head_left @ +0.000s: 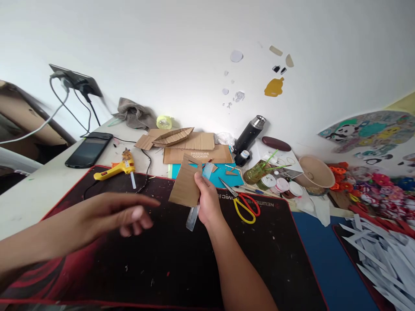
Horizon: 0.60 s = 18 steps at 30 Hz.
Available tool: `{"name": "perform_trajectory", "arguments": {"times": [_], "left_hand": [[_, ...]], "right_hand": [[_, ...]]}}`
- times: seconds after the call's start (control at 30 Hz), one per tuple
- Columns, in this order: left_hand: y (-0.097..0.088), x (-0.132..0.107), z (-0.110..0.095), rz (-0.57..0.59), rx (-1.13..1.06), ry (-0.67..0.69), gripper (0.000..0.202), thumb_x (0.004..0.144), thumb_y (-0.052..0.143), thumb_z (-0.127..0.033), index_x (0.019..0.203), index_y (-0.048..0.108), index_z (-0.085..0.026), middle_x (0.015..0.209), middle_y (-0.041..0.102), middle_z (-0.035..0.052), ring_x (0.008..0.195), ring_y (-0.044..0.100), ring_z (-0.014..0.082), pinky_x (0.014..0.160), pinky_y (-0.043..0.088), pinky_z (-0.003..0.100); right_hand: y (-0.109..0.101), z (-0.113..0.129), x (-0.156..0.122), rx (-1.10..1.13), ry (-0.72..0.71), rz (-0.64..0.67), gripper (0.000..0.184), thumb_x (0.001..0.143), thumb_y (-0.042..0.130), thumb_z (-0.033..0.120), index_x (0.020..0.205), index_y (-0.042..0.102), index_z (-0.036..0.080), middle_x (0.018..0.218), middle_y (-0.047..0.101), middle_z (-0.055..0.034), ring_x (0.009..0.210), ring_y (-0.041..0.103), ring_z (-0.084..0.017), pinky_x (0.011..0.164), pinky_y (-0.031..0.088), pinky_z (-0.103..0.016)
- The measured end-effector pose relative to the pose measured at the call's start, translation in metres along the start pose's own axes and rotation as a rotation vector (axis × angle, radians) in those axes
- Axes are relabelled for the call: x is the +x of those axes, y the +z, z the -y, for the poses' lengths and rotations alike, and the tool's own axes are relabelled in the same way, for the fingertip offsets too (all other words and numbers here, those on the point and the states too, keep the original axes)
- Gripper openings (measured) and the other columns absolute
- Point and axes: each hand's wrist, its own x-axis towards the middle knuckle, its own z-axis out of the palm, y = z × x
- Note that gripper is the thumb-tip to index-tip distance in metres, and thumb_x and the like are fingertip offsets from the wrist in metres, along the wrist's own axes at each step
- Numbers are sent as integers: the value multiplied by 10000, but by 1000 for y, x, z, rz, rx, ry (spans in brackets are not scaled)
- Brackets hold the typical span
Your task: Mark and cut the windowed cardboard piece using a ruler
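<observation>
Gripping cardboard piece by right edge, right fingers closed; left fingers half-parted, empty.

Glue gun left, scissors right of the cardboard piece

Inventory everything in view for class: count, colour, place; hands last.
Cardboard: 1, brown, in right hand
Ruler: 1, clear, behind cardboard
Mat: 1, black, on table
Glue gun: 1, yellow, mat's corner
Scissors: 1, red-yellow, mat's right
Phone: 1, black, table's left
Cloth: 1, grey, by wall
Tape: 1, yellow, beside cloth
Boxboard: several, brown, behind mat
Sheet: 1, blue, near boxboard
Flask: 1, black-silver, by wall
Case: 1, maroon, near flask
Jars: several, mixed, near case
Bowl: 1, tan, beside jars
Strips: many, white, lower right
Crafts: many, multicoloured, far right
Cutouts: several, mixed, on wall
Left hand: 1, bare, over mat
Right hand: 1, bare, gripping cardboard
</observation>
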Motion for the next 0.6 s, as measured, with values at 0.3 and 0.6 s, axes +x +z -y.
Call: {"name": "perform_trajectory", "arguments": {"times": [0.3, 0.6], "left_hand": [[23, 86, -6, 128, -420, -73, 622, 803, 790, -812, 930, 801, -204, 760, 742, 55, 683, 688, 235, 586, 563, 325], [30, 101, 5, -4, -573, -46, 728, 739, 864, -811, 1075, 785, -171, 1034, 835, 123, 827, 753, 264, 678, 598, 341]], "right_hand": [[10, -8, -25, -402, -129, 268, 458, 915, 797, 675, 1037, 790, 233, 842, 743, -21, 786, 708, -217, 680, 565, -313], [6, -6, -16, -452, -51, 280, 532, 892, 763, 756, 881, 600, 250, 528, 466, 110, 417, 417, -98, 420, 335, -242]]}}
